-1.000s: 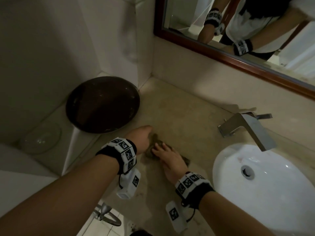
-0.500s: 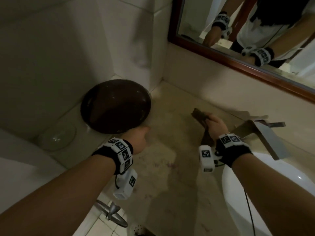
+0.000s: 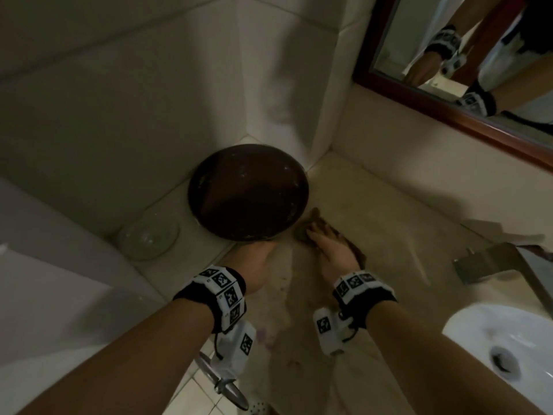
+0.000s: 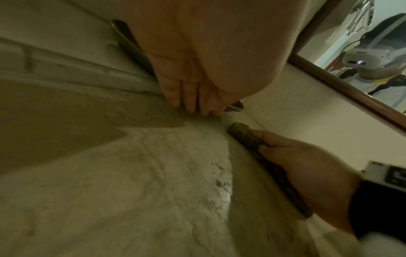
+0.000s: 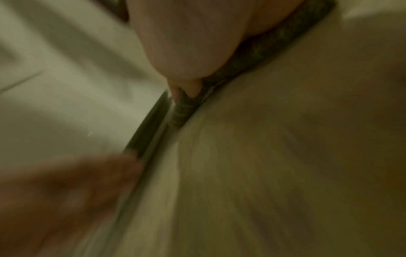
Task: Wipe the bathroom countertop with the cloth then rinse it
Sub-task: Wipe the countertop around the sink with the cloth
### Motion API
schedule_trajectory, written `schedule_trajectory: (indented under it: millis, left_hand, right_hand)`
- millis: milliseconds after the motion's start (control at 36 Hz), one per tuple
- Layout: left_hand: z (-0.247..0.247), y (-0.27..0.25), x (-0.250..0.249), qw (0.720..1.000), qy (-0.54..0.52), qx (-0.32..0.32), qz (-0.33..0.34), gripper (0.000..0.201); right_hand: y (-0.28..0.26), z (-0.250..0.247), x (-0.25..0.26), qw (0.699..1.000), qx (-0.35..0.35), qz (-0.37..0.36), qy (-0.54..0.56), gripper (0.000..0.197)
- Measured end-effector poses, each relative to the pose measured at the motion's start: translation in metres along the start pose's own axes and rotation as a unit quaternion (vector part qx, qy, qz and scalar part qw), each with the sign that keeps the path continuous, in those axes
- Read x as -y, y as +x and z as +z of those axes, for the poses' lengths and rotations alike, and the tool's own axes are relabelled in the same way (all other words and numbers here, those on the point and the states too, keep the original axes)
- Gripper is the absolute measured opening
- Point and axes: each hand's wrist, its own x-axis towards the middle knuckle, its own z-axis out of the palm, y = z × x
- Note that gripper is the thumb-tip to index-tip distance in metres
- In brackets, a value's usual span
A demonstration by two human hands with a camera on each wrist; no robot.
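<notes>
My right hand (image 3: pixel 327 250) lies flat on a crumpled brown cloth (image 3: pixel 314 221) and presses it onto the beige countertop (image 3: pixel 389 235), right beside the rim of a dark round pan (image 3: pixel 248 193). In the left wrist view the right hand (image 4: pixel 307 165) covers most of the cloth (image 4: pixel 240 132). My left hand (image 3: pixel 254 262) rests at the pan's near rim, its fingertips hidden there. The left wrist view shows the fingers (image 4: pixel 191 99) straight and together against the rim. The right wrist view is blurred; fingertips (image 5: pixel 189 87) sit on the cloth (image 5: pixel 183 111).
A white sink basin (image 3: pixel 508 339) and a metal faucet (image 3: pixel 493 262) are to the right. A clear glass bowl (image 3: pixel 148 235) sits left of the pan on a tiled ledge. A framed mirror (image 3: pixel 449 115) hangs above the back wall. Wet streaks and specks mark the counter.
My right hand, which had lifted the cloth near the faucet, has swung left and come down flat with it beside the pan. The left hand stays at the pan's rim.
</notes>
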Motion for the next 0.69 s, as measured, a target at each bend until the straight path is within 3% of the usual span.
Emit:
schedule_trajectory:
  millis: [83, 222, 333, 417, 472, 556, 583, 639, 694]
  left_hand:
    - [-0.002, 0.000, -0.004, 1.000, 0.008, -0.018, 0.003, 0.048]
    - [-0.001, 0.004, -0.010, 0.996, 0.072, 0.028, -0.041, 0.041]
    - [-0.002, 0.006, -0.016, 0.992, 0.102, 0.062, -0.051, 0.033]
    - [-0.001, 0.007, -0.015, 0.989, 0.116, 0.062, -0.073, 0.030]
    - [-0.001, 0.008, -0.014, 0.987, 0.117, 0.067, -0.089, 0.030]
    - [-0.003, 0.008, -0.011, 0.985, 0.118, 0.064, -0.104, 0.031]
    - [-0.003, 0.009, -0.010, 0.985, 0.122, 0.061, -0.106, 0.033]
    - [-0.003, 0.008, -0.005, 0.983, 0.126, 0.063, -0.118, 0.036]
    - [-0.005, 0.006, -0.004, 0.981, 0.125, 0.068, -0.129, 0.037]
  right_hand:
    - [-0.012, 0.014, 0.008, 0.996, 0.023, -0.085, -0.014, 0.055]
    - [-0.035, 0.021, 0.013, 0.983, 0.111, -0.145, -0.007, 0.052]
    - [-0.055, 0.028, 0.007, 0.977, 0.115, -0.169, 0.053, 0.046]
    - [-0.059, 0.028, 0.011, 0.980, 0.073, -0.185, 0.000, 0.039]
    - [-0.057, 0.023, 0.016, 0.991, 0.041, -0.103, 0.071, 0.030]
    - [-0.049, 0.004, 0.025, 0.975, 0.059, 0.020, 0.215, 0.027]
    - [-0.048, -0.007, 0.026, 0.953, 0.058, 0.076, 0.287, 0.026]
    - [-0.040, -0.025, 0.026, 0.901, -0.008, 0.156, 0.405, 0.025]
    - [-0.030, -0.045, 0.019, 0.885, -0.079, 0.182, 0.422, 0.021]
